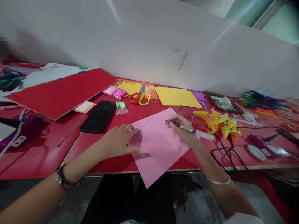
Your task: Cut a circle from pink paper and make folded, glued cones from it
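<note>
A pink sheet of paper (156, 149) lies turned at an angle on the red table, one corner jutting past the front edge. My left hand (120, 140) rests at the sheet's left side, fingers stretched out and thumb over the paper. In my right hand (183, 127) a pen (179, 125) is gripped, its tip pointing left above the upper right part of the sheet. Faint curved lines show on the paper; I cannot tell whether they are drawn. A black phone (99, 116) lies beyond my left hand.
Scissors (141, 96), yellow sheets (178, 96) and small clay packets (116, 92) lie along the back. A yellow glue gun (207, 119) with a black cable (226, 152) is at right. A red board (65, 90) and a purple power strip (25, 130) occupy the left.
</note>
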`<act>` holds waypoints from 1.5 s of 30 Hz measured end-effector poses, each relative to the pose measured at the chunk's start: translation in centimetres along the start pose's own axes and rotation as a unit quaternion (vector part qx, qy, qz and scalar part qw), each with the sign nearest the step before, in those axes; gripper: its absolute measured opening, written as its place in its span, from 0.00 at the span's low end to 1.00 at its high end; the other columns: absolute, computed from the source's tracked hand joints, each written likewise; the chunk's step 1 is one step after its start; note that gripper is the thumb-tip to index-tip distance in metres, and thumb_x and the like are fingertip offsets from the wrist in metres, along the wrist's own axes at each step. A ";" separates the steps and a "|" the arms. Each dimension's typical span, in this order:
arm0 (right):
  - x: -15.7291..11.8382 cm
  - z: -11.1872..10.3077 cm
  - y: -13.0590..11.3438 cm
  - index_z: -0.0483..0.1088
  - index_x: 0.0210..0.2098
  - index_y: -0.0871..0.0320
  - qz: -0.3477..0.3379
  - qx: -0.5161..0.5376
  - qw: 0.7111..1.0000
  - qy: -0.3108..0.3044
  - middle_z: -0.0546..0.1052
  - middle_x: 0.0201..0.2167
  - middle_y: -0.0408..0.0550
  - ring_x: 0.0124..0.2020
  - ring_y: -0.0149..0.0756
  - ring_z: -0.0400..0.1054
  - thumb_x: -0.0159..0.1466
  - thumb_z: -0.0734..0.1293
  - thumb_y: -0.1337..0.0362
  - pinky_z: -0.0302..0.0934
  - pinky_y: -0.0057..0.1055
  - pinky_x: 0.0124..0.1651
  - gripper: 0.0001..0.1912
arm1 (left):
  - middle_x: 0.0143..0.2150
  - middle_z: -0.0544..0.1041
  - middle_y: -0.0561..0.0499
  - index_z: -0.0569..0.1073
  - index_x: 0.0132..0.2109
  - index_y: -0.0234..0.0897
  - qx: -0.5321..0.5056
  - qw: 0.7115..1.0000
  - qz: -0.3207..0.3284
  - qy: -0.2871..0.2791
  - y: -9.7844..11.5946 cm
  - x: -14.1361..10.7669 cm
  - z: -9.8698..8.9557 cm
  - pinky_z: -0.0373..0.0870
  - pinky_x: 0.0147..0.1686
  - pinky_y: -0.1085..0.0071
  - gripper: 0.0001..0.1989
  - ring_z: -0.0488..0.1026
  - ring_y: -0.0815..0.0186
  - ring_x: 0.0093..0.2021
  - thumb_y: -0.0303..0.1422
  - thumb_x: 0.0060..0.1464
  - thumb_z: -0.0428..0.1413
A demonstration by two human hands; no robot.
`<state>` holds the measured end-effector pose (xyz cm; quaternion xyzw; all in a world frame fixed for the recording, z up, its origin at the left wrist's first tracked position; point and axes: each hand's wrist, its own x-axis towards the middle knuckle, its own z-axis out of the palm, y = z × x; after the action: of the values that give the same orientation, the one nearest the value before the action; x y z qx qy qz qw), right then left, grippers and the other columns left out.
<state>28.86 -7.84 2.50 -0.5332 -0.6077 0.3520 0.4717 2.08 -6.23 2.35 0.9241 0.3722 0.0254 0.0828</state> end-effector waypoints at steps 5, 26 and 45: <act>0.4 3.7 0.8 0.66 0.33 0.57 -0.003 0.005 0.993 -0.118 0.72 0.31 0.43 0.30 0.29 0.66 0.56 0.64 0.65 0.59 0.25 0.29 0.05 | 0.63 0.53 0.42 0.52 0.62 0.39 -0.015 0.996 0.084 0.032 -4.0 3.0 0.1 0.50 0.57 0.57 0.42 0.51 0.52 0.61 0.57 0.46 0.48; 2.5 5.9 2.0 0.68 0.31 0.57 0.000 -0.042 0.983 -0.177 0.73 0.30 0.45 0.28 0.29 0.65 0.55 0.63 0.66 0.58 0.25 0.27 0.03 | 0.66 0.46 0.46 0.48 0.64 0.41 -0.037 0.995 0.077 -0.046 -5.6 3.8 2.1 0.41 0.60 0.58 0.48 0.43 0.52 0.64 0.61 0.41 0.47; 4.4 3.7 4.3 0.68 0.28 0.59 -0.024 -0.097 0.995 0.025 0.72 0.27 0.44 0.29 0.30 0.65 0.54 0.65 0.65 0.57 0.26 0.30 0.03 | 0.66 0.45 0.47 0.47 0.64 0.40 -0.029 0.996 0.065 -0.054 -5.5 3.7 1.9 0.42 0.59 0.57 0.48 0.43 0.51 0.64 0.61 0.42 0.47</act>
<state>26.80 -2.47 -1.77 -0.5705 -0.6397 0.2667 0.4407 1.24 -0.01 -0.54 0.9435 0.3057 -0.0083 0.1278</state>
